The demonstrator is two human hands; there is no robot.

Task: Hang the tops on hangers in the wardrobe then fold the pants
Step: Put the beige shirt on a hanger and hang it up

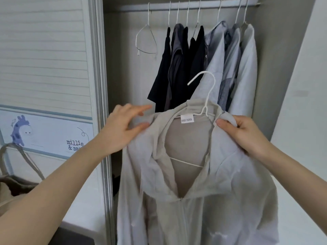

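A pale grey zip-up top [221,200] hangs on a white hanger [208,92] that I hold up in front of the open wardrobe. My right hand [242,133] grips the top's right shoulder at the collar, over the hanger's arm. My left hand [123,126] touches the left shoulder; its thumb presses the fabric and its fingers are stretched out. The hanger's hook points up and left, below the rail [194,7]. A white label shows inside the collar.
On the rail hang an empty white hanger [146,41], several dark tops [178,68] and several light shirts [235,68]. A sliding door [53,68] with a cartoon sticker stands at the left. A bag with handles [16,174] sits at the lower left.
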